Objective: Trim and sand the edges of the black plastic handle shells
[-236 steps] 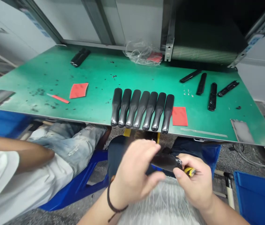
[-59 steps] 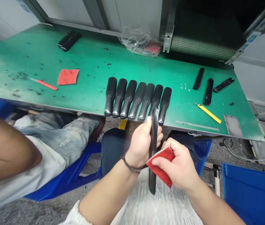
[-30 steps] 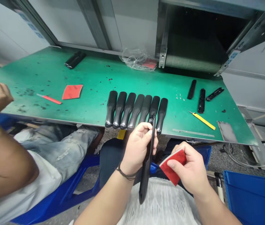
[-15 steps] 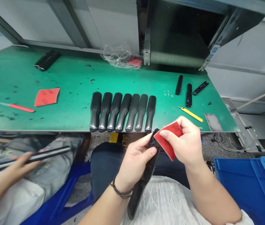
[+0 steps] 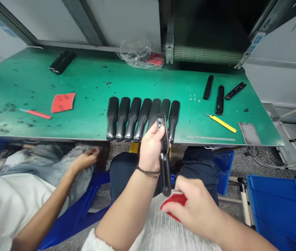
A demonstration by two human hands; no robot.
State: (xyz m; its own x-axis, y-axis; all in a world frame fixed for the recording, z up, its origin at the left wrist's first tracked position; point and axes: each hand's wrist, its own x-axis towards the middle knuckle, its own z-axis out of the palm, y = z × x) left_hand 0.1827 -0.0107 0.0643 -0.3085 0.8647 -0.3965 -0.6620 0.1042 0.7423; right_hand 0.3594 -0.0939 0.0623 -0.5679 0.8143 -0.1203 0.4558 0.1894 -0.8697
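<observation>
A black handle (image 5: 165,170) is wrapped in the left hand (image 5: 151,148), its long axis pointing toward the green workbench (image 5: 90,83); red sandpaper (image 5: 174,200) is pinched by the right hand (image 5: 196,209), just beside the handle's lower end.

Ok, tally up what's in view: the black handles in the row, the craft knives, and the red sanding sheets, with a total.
Black handles: 7
Craft knives: 2, red-handled knife, yellow-handled knife
Red sanding sheets: 3, mat sheet, bagged sheet, held sheet in the right hand
Total: 12
</observation>
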